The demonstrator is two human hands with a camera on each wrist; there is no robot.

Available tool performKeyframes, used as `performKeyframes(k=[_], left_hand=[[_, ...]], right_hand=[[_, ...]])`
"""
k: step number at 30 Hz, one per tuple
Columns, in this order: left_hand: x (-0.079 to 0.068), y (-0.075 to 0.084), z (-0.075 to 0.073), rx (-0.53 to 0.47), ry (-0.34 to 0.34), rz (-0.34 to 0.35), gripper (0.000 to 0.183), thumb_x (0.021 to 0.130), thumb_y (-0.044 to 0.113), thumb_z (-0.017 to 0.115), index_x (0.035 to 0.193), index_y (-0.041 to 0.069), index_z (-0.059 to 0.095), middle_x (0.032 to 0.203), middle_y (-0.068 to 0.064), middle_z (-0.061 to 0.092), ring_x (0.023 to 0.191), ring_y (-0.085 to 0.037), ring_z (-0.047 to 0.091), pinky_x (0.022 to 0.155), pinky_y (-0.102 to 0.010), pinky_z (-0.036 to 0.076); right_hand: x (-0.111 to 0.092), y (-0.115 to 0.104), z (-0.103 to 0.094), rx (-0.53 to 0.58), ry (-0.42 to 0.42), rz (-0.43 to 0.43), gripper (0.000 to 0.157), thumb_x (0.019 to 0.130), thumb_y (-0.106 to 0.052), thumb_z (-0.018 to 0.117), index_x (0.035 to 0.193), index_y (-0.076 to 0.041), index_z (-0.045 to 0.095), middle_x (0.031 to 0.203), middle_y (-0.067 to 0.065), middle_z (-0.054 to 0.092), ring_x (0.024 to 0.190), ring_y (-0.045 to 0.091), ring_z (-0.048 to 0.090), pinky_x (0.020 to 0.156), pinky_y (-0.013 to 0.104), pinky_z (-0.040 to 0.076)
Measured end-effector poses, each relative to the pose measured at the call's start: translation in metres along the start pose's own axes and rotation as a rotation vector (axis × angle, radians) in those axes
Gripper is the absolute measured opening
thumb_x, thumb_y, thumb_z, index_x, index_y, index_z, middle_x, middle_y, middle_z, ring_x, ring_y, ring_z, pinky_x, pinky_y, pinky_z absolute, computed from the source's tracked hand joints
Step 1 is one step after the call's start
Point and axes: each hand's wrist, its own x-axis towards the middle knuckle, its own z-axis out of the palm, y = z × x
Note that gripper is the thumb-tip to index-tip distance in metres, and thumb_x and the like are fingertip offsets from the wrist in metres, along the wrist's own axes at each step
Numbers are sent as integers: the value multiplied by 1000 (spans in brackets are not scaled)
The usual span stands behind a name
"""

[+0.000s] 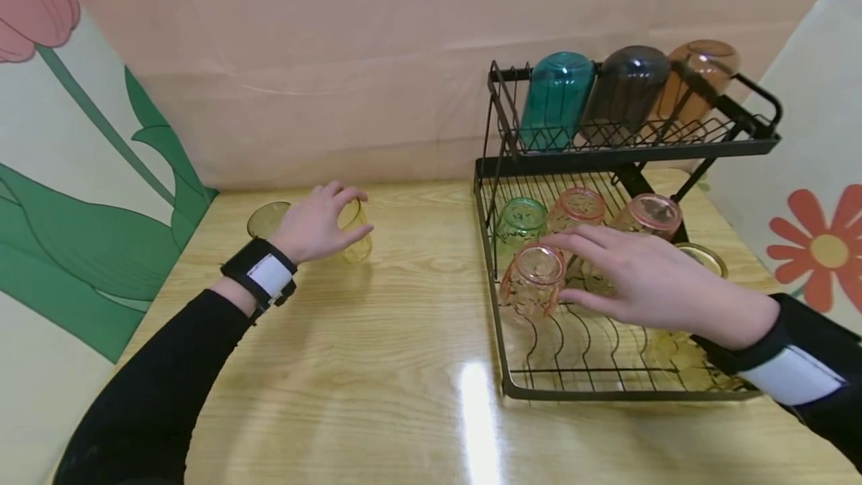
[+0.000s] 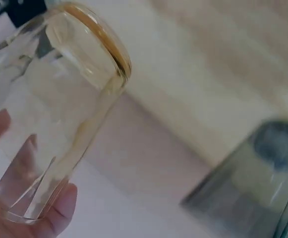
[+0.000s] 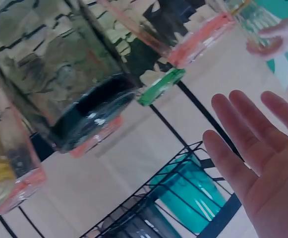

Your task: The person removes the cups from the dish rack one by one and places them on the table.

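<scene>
My left hand (image 1: 316, 223) holds a yellow-tinted glass (image 1: 357, 247) at the back left of the table, thumb and fingers on either side of it. In the left wrist view the fingers show through this clear glass (image 2: 79, 64). Beside it, partly behind the hand, stands a grey-olive glass (image 1: 268, 219). Over the rack's lower tier, my right hand (image 1: 646, 275) has its fingers stretched out, fingertips close to an upside-down pink-rimmed glass (image 1: 535, 283). The right palm (image 3: 282, 183) shows nothing in it. A dark-based glass (image 3: 94, 111) is mostly hidden by the hand in the head view.
A black two-tier dish rack (image 1: 626, 395) stands on the right. Its upper tier bears a teal glass (image 1: 555, 103), a dark grey glass (image 1: 626, 92) and an orange glass (image 1: 703, 69). Below are a green glass (image 1: 521, 219) and several other upturned glasses. A pink backdrop closes the rear.
</scene>
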Motion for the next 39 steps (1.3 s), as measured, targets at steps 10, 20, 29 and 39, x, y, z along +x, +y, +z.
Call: performKeyframes(k=[10,20,29,39], left_hand=[[27,-16,2,123,15,-29,54,82,54,53,124,20,48,121,-12,46,106,-34,45,60,-47,46],[33,-33,39,103,-96,-136,54,85,53,51,125,17,44,122,-16,41,105,-36,40,66,-48,45],[31,-43,45,97,-105,-168,54,84,52,52,124,17,44,120,-17,43,104,-36,41,67,-48,44],[29,-46,49,106,-147,-183,56,84,53,51,126,16,42,124,-19,41,108,-38,40,68,-49,45]], right_hand=[[-14,5,6,-26,-79,70,64,83,-55,54,130,-13,46,116,7,54,70,11,55,59,34,48],[-23,1,13,-3,-73,69,60,83,-53,55,128,-16,48,116,3,53,80,13,57,63,32,49],[-27,-2,17,0,-44,64,56,82,-52,57,124,-15,51,114,1,54,82,11,57,63,31,48],[-29,-4,21,23,-50,61,53,82,-51,57,123,-18,53,116,-2,53,90,12,56,69,33,48]])
